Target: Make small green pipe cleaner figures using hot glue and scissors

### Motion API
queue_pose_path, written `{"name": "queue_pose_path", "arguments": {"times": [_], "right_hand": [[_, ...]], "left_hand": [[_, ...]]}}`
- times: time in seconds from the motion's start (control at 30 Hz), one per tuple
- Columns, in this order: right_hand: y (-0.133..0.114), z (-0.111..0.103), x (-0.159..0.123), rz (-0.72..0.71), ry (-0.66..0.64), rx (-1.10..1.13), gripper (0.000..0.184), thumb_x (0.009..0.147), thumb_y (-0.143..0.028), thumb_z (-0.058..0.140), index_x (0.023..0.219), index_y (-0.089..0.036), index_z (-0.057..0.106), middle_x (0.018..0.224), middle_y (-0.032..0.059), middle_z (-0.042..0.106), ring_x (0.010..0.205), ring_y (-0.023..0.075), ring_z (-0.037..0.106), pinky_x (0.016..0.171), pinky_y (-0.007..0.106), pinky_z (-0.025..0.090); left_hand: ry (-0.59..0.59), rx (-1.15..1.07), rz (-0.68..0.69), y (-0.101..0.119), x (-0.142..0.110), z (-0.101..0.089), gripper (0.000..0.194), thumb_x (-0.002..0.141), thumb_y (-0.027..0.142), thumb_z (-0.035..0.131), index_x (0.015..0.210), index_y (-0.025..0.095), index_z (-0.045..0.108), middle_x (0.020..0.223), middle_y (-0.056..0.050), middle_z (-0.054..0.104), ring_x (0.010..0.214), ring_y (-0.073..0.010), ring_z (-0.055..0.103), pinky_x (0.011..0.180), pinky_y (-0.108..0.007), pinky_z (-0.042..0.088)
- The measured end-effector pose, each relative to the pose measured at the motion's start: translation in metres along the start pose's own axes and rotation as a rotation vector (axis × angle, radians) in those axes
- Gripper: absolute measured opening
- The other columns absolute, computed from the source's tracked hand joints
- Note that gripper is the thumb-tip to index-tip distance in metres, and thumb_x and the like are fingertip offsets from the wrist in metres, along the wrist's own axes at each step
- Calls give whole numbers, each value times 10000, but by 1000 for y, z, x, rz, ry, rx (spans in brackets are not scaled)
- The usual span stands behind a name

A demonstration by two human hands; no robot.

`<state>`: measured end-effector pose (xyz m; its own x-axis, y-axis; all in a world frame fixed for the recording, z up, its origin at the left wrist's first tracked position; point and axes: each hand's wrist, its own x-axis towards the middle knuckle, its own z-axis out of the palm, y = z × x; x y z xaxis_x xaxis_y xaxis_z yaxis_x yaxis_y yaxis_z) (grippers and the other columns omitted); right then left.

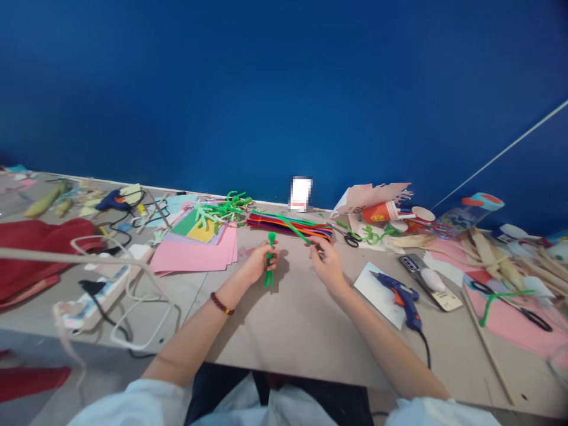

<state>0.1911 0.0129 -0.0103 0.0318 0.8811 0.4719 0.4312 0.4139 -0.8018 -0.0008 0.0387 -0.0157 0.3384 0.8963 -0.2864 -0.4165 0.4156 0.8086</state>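
My left hand is closed round a twisted green pipe-cleaner figure, held upright above the grey table; a beaded bracelet sits on that wrist. My right hand pinches the near end of a long green pipe cleaner that slants up to the left. Just behind both hands lies a bundle of coloured pipe cleaners.
Pink and coloured paper sheets lie at left with green pipe-cleaner shapes on them. A power strip with white cables is at the near left. A blue glue gun, phone, scissors and paper cups sit at right.
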Motion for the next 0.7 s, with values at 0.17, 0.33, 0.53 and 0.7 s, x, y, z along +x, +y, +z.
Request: {"name": "queue_pose_path", "arguments": {"times": [0.17, 0.33, 0.53, 0.7], "right_hand": [[-1, 4, -18, -151, -34, -147, 174, 840, -229, 486, 880, -215, 655, 829, 52, 665, 791, 181, 615, 736, 317, 491], [11, 8, -25, -138, 1, -236, 169, 843, -275, 509, 853, -220, 669, 792, 46, 660, 754, 179, 626, 696, 301, 502], [17, 6, -27, -190, 22, -382, 184, 865, -271, 489, 868, -227, 668, 807, 46, 663, 760, 174, 633, 686, 285, 499], [17, 3, -28, -254, 48, -472, 170, 866, -255, 498, 867, -218, 664, 803, 56, 655, 758, 177, 621, 687, 284, 485]], "left_hand": [[-62, 45, 41, -7, -2, 8, 240, 541, 71, 557, 748, 173, 493, 725, -18, 585, 467, -68, 440, 366, -189, 279], [-65, 69, -26, -17, -5, 14, 247, 627, 185, 674, 772, 164, 474, 705, -5, 547, 512, -87, 520, 368, -179, 287], [-2, 42, 76, -23, -2, 14, 342, 660, 357, 722, 760, 169, 454, 671, 29, 491, 560, -81, 538, 388, -169, 351], [100, 94, 119, -25, 0, 17, 391, 621, 418, 739, 755, 146, 493, 662, 17, 513, 521, -63, 492, 367, -165, 336]]}}
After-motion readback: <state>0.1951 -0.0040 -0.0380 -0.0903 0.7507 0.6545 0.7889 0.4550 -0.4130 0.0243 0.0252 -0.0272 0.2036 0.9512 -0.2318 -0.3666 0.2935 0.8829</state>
